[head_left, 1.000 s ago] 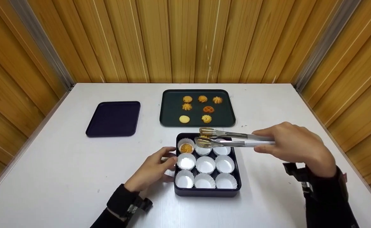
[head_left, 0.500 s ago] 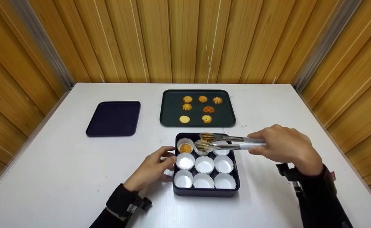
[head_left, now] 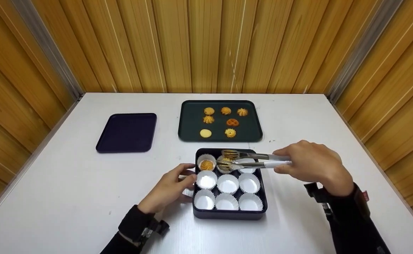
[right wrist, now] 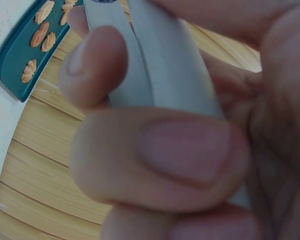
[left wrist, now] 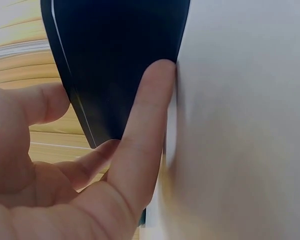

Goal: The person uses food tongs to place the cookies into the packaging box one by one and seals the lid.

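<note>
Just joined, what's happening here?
A person's right grip holds tongs over the back-middle paper cup of a dark box, with what looks like a cookie between the tips; can't tell if it's touching down. The left grip touches the box's left side. The back-left cup already has a cookie; the middle and front rows have none. Seven more sit on the green tray behind.

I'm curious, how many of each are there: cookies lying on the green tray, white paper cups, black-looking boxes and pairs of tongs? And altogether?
Cookies on the green tray: 7
White paper cups: 9
Box: 1
Tongs: 1 pair
Total: 18
</note>
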Available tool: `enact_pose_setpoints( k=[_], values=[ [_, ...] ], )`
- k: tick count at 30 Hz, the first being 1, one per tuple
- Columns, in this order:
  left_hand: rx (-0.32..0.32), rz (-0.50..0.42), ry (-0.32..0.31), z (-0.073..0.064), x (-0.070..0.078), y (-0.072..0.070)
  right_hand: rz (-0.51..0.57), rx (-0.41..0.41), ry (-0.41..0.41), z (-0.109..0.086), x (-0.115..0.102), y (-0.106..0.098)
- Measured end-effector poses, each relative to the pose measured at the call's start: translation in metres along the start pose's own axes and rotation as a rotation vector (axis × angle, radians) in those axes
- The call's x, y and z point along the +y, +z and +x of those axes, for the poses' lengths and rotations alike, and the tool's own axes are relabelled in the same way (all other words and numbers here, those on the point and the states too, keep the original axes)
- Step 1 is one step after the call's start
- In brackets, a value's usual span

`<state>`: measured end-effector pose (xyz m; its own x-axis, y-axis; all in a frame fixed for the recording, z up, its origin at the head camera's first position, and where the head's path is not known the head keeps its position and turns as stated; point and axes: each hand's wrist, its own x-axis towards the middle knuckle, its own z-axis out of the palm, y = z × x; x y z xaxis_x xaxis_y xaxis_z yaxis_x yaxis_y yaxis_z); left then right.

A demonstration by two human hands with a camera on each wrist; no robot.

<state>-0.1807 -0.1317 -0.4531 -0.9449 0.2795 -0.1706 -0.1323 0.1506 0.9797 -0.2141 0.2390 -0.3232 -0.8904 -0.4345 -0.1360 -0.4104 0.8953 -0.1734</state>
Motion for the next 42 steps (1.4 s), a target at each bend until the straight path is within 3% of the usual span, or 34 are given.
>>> enact_pose_setpoints(
  k=[19,25,33,42],
  values=[
    [0.000,0.003,-0.003,-0.001,0.000,0.000,0.060,0.012,-0.005,-0.008,0.008,-0.010],
    [0.003,0.002,-0.006,-0.001,0.000,0.000,0.122,0.111,0.044,-0.009,0.026,-0.020],
    [-0.010,0.009,0.011,0.000,0.000,0.001,0.159,0.237,0.204,0.029,0.056,-0.001],
    [-0.009,-0.011,0.001,0.000,0.000,0.000,0.112,0.191,0.257,0.085,0.089,0.015]
  ],
)
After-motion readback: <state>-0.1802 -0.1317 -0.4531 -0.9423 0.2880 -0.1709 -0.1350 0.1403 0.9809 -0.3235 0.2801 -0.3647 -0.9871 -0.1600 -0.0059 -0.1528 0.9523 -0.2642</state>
